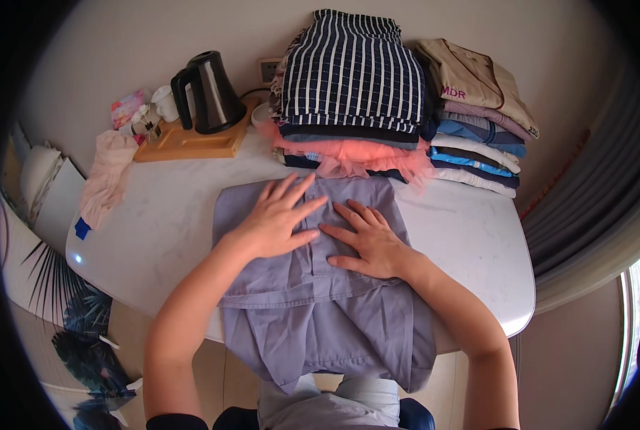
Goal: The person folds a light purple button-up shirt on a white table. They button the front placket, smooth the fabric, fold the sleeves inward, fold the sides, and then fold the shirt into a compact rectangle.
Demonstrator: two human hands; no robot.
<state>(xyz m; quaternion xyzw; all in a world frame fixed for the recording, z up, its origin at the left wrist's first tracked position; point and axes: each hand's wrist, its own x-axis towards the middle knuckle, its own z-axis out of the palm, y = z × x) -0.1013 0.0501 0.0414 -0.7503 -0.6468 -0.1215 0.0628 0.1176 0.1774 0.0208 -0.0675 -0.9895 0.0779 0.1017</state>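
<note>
A grey-purple cloth garment (pixel 284 276) lies spread on the table, partly folded, its lower part hanging over the near edge toward my lap. My left hand (pixel 280 218) rests on its upper middle with the fingers spread. Beside it, my right hand (pixel 370 240) lies flat on the cloth, fingers apart and pointing up and to the left. Neither hand grips anything. Creases run through the cloth around both palms, and a hem line crosses it below them.
The white marbled table (pixel 470 244) carries a tall folded pile topped by striped cloth (pixel 352 72), with coral tulle (pixel 355 152) inside it. Another clothes stack (pixel 477 136) stands right. Back left are a black kettle (pixel 216 93), a wooden tray (pixel 191 145) and a pale pink cloth (pixel 108 175).
</note>
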